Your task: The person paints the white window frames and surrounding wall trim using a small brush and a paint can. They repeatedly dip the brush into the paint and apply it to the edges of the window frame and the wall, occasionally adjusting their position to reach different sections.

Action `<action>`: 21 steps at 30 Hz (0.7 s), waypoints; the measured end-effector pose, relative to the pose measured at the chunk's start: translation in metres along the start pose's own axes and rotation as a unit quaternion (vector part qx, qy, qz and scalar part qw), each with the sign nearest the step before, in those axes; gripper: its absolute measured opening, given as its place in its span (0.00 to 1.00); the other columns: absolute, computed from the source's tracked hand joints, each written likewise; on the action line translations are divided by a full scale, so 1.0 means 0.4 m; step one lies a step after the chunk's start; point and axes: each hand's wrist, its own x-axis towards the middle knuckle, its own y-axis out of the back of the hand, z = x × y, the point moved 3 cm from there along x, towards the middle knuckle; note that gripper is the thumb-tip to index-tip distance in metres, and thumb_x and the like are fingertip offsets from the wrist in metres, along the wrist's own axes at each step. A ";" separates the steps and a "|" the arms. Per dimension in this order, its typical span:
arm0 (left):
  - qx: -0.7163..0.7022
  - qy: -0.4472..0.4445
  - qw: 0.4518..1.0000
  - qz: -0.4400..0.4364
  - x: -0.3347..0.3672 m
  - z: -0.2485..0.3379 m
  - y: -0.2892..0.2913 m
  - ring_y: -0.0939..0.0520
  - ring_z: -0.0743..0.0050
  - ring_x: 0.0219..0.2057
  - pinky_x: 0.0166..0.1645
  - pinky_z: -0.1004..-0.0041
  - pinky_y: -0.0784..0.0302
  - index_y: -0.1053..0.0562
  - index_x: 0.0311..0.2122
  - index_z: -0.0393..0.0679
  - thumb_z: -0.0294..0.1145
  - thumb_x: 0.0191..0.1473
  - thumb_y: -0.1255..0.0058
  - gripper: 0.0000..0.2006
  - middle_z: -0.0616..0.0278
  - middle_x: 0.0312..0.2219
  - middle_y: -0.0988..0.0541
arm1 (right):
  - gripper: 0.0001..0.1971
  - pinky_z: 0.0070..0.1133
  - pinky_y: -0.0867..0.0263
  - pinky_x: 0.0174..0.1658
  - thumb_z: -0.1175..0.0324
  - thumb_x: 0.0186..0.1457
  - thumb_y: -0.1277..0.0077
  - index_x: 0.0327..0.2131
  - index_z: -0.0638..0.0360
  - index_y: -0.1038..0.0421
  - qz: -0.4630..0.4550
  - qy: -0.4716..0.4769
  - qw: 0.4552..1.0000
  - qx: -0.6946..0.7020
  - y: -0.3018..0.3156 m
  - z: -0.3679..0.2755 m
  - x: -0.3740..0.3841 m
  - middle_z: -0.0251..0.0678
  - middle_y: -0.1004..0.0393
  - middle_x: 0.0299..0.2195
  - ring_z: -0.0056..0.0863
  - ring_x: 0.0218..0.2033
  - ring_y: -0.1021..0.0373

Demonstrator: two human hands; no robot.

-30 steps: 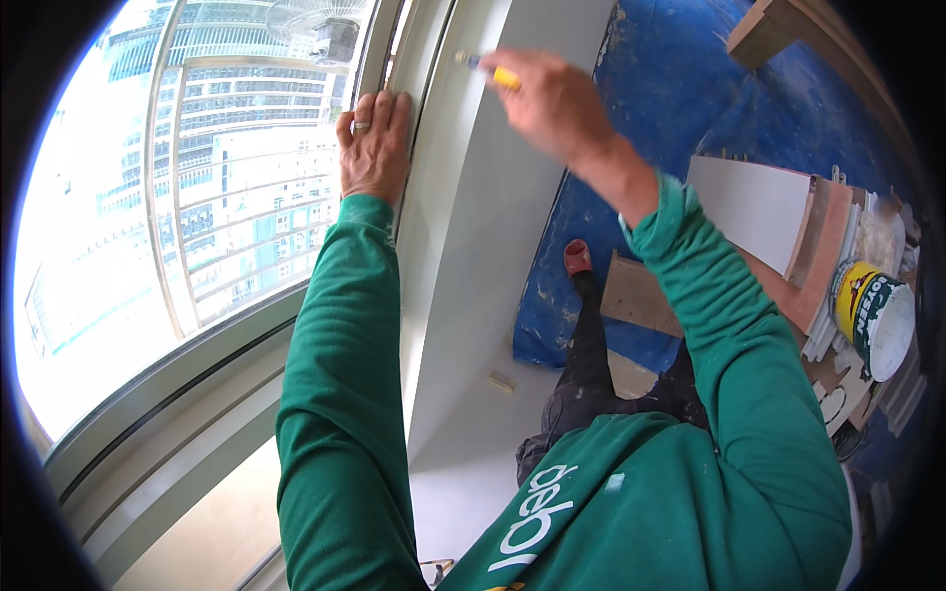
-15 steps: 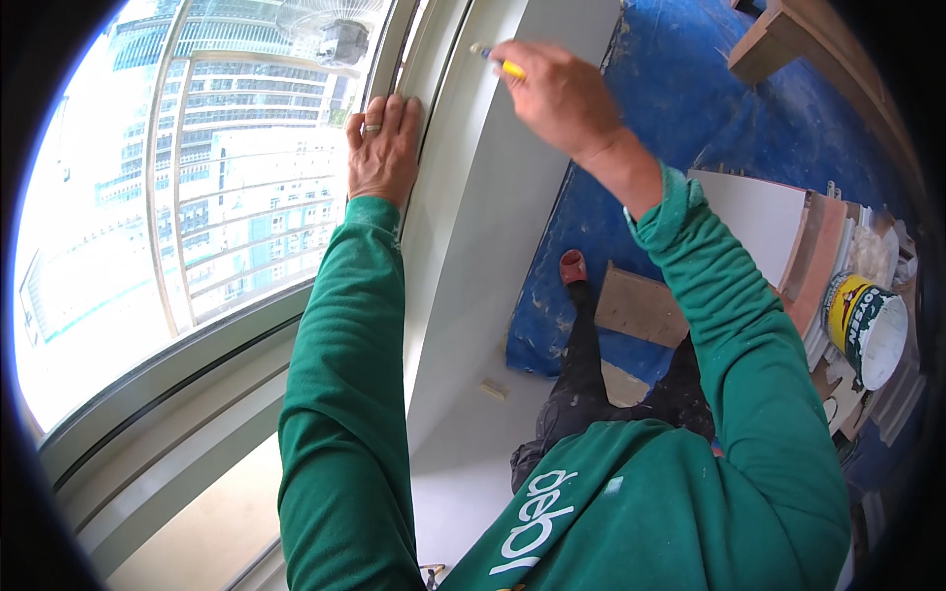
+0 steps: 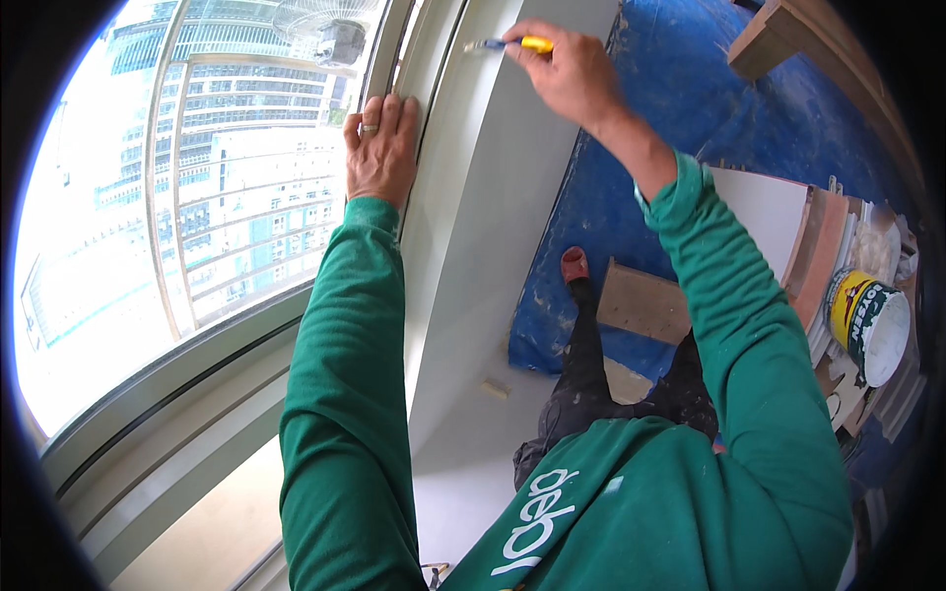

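My right hand [image 3: 576, 79] grips a small paintbrush [image 3: 535, 44] by its yellow handle. The brush's pale tip is at the white window jamb [image 3: 493, 84], pointing left toward the frame; whether it touches the surface is hard to tell. My left hand [image 3: 382, 148], with a ring on one finger, lies with fingers stretched out against the edge of the window frame [image 3: 392, 49]. It holds nothing. Both forearms wear green sleeves.
Left of my hand is the window, with metal railings [image 3: 246, 172] and a fan [image 3: 340, 39] seen through it. A blue sheet [image 3: 670, 89] covers the floor on the right. A paint bucket [image 3: 887, 340], boards [image 3: 769, 212] and a wooden piece [image 3: 778, 44] are there too.
My right hand has shifted slightly right with the paintbrush, whose tip now points more plainly left. My left hand has stayed in place on the frame.
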 end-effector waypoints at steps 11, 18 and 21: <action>0.002 0.004 1.000 -0.012 -0.017 -0.005 0.000 0.36 0.63 0.67 0.70 0.54 0.51 0.33 0.63 0.53 0.24 0.59 0.55 0.26 0.64 0.59 0.31 | 0.11 0.28 0.22 0.37 0.72 0.57 0.38 0.44 0.58 0.21 -0.082 0.070 0.994 -0.023 -0.092 -0.159 -0.253 0.40 0.17 0.37 0.38 0.35 0.20; 0.006 -0.019 0.999 0.050 -0.006 -0.004 0.005 0.35 0.63 0.64 0.68 0.56 0.47 0.32 0.58 0.50 0.23 0.55 0.52 0.24 0.63 0.55 0.30 | 0.10 0.31 0.24 0.37 0.69 0.56 0.39 0.41 0.58 0.22 -0.199 0.082 0.976 0.024 -0.150 -0.343 -0.456 0.39 0.19 0.36 0.38 0.37 0.21; 0.010 -0.023 0.998 0.051 -0.005 -0.002 0.001 0.35 0.63 0.64 0.68 0.56 0.47 0.32 0.58 0.50 0.24 0.55 0.51 0.24 0.63 0.55 0.30 | 0.09 0.33 0.25 0.35 0.67 0.57 0.39 0.40 0.57 0.22 -0.195 0.011 0.975 0.104 -0.142 -0.352 -0.451 0.41 0.19 0.34 0.41 0.36 0.22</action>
